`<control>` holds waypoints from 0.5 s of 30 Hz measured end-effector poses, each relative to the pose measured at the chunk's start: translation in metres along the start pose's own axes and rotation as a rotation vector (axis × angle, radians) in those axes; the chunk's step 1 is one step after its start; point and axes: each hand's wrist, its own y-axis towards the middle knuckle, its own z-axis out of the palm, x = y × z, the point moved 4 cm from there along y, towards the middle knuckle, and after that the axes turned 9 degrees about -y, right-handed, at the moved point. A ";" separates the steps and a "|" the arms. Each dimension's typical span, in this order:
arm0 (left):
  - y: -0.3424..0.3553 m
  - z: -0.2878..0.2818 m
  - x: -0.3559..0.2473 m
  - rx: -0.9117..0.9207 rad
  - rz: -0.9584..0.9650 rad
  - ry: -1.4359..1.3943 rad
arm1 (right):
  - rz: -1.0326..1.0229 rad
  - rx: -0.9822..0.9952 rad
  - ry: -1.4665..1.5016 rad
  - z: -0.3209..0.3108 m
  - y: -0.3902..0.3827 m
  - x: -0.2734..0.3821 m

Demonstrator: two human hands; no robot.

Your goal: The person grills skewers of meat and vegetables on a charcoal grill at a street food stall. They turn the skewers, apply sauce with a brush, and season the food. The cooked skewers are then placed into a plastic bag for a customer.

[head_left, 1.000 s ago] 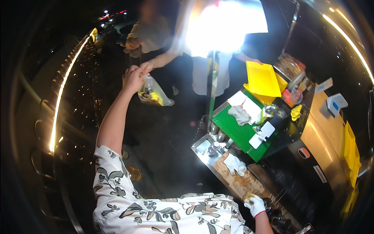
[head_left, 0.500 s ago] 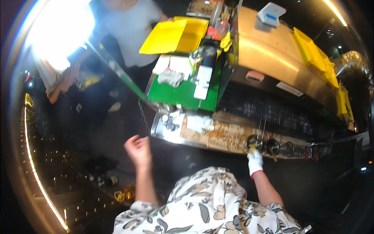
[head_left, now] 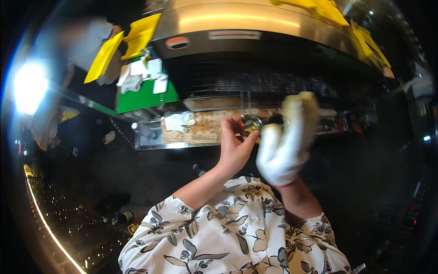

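Note:
My bare left hand (head_left: pixel 237 142) is at the ledge of the work station, its fingers curled and its thumb against the near rim of a small round dark cup (head_left: pixel 252 122). Something yellowish shows inside the cup. What lies between the fingers, if anything, I cannot make out. Close by on the right, my right hand (head_left: pixel 288 146) is raised in a white work glove with yellowish fingertips. Its long fingers point up, the thumb stands apart, and the glove is blurred. Two thin metal rods (head_left: pixel 245 101) rise behind the cup.
A spare white glove (head_left: pixel 179 122) lies on the stained brown ledge (head_left: pixel 207 131). Beyond it is a dark grill opening under a metal hood (head_left: pixel 219 18). A green ribbed mat (head_left: pixel 148 98) carries a grey cloth (head_left: pixel 132 83). Yellow trays (head_left: pixel 106 57) and another person stand at far left.
My left hand has moved right, from open air to the cup. My gloved right hand has left the cup and come up nearer. The view has turned to the right.

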 end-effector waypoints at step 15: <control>-0.065 0.154 0.067 0.229 -0.026 0.287 | 0.128 0.285 -0.446 -0.020 -0.092 -0.202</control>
